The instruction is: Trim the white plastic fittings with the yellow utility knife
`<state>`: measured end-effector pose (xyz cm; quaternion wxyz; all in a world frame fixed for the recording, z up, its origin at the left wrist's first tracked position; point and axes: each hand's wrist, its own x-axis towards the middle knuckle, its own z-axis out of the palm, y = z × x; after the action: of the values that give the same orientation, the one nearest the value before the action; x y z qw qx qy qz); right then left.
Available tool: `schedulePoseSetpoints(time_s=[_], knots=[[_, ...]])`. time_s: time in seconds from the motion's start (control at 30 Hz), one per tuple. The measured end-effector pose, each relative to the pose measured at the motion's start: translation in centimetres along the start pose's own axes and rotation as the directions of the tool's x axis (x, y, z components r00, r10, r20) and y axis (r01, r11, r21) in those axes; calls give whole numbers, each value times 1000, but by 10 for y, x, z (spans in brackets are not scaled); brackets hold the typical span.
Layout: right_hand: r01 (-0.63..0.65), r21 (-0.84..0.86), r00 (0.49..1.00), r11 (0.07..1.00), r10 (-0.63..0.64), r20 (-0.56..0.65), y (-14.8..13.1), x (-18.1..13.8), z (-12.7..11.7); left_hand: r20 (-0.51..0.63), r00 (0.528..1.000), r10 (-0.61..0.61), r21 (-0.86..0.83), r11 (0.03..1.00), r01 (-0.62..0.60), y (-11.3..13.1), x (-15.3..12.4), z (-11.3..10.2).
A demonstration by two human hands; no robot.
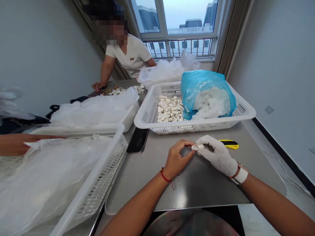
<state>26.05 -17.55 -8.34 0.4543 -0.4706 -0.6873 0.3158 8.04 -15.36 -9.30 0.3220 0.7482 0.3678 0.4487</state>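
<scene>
My right hand point(218, 154), in a white glove with a watch at the wrist, is closed on a small white cylindrical piece point(197, 147) above the grey table point(152, 170). My bare left hand point(177, 159), a red string on its wrist, pinches at the left end of that same piece with thumb and forefinger. Just beyond both hands stands a white basket point(147, 114) holding several similar white pieces point(169, 109) and a blue plastic bag point(204, 93) of white material.
A yellow and black utility knife point(230, 144) lies right of my gloved hand. A black phone point(137, 140) lies left of it. White baskets with clear plastic bags point(73, 157) fill the left side. Another person point(123, 54) sits at the far end; a forearm point(14, 144) reaches in from the left.
</scene>
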Motion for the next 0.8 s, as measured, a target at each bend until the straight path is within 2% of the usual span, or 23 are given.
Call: schedulePoseSetpoints(time_s=[0.27, 0.8], knots=[[40, -89, 999, 995, -38, 27, 4, 0, -1, -79, 995, 61, 58, 997, -56, 7, -1, -1], [114, -72, 982, 991, -101, 161, 15, 1, 1, -58, 992, 115, 100, 989, -109, 11, -4, -1]])
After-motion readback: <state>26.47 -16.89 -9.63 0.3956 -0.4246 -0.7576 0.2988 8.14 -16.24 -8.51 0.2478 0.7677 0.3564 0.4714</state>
